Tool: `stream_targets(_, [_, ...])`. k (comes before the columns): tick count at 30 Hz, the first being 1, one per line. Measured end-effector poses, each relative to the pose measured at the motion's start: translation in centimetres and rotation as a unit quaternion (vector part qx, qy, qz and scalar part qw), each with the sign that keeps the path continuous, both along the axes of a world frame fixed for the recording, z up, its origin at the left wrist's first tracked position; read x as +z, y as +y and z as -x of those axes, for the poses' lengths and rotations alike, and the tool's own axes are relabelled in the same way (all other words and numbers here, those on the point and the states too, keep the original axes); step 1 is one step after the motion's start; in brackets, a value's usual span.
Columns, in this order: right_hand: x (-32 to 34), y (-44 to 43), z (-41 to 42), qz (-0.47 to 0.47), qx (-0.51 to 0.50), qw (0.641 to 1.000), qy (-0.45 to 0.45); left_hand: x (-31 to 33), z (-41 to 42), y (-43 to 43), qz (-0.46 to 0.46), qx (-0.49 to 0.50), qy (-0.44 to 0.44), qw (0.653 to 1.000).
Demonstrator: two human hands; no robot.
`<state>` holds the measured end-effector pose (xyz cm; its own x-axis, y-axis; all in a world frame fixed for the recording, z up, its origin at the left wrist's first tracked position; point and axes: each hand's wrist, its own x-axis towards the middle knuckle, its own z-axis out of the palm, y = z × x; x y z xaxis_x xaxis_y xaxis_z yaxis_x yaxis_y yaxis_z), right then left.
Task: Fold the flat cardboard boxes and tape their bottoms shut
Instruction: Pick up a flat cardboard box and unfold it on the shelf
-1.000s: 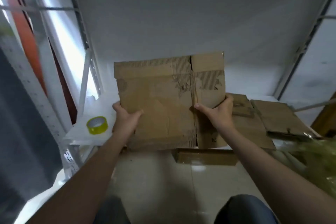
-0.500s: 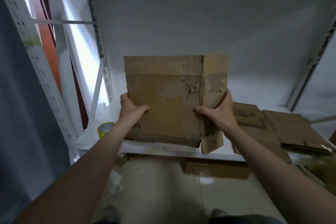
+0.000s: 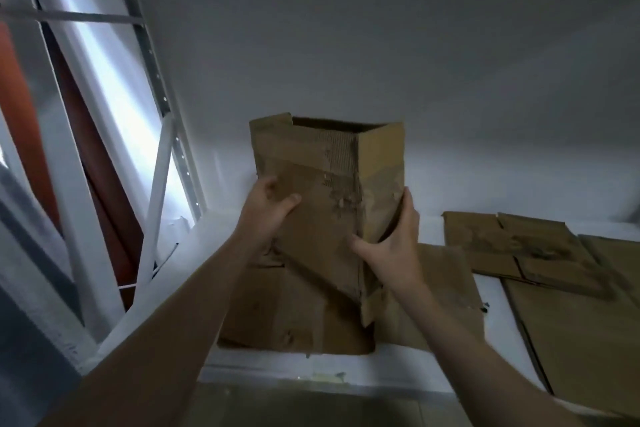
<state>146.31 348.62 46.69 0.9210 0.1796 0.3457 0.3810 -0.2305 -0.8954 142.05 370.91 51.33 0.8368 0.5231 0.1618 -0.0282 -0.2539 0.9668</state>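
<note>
Cardboard is held from both sides: the left hand [image 3: 269, 208] grips the near wall of the box [image 3: 322, 163], the right hand [image 3: 393, 243] wraps its corner edge. Partly opened, the box stands over the white shelf [image 3: 493, 322]; squaring it probably needs even pressure on opposite corners, sparing the torn creases.

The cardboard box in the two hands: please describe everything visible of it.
The cardboard box is worn brown corrugated board, its front torn in patches that show the ribbed layer. It is opened into a roughly upright tube, top open and dark inside; a bottom flap hangs loose. The left hand grips its left edge, the right hand its right corner, thumbs in front. Below it flat cardboard lies on the white shelf; contact is unclear.
</note>
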Motion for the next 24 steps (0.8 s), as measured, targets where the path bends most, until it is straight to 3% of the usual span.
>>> stream_targets(4, [-2.2, 2.3, 2.1, 0.013, 0.004, 1.000, 0.027, 1.8, 1.2, -0.2, 0.129, -0.003, 0.057, 0.990])
stream_targets(8, [-3.3, 3.0, 4.6, 0.025, 0.014, 0.999, 0.037, 4.1, 3.3, -0.7, 0.198, -0.039, 0.076, 0.977])
stream_targets(14, [-3.5, 1.7, 6.2, 0.021, 0.068, 0.997, 0.006, 5.4, 5.2, -2.2, 0.144, -0.072, 0.114, 0.980])
stream_targets(19, [-1.0, -0.9, 5.3, -0.007, 0.139, 0.990, -0.024, 5.5, 6.3, -2.7, 0.128, -0.037, 0.127, 0.983])
stream_targets(24, [6.8, -2.5, 2.8, 0.142, 0.176, 0.965, -0.134, 5.7, 7.4, -2.9, 0.145, -0.049, 0.077, 0.985])
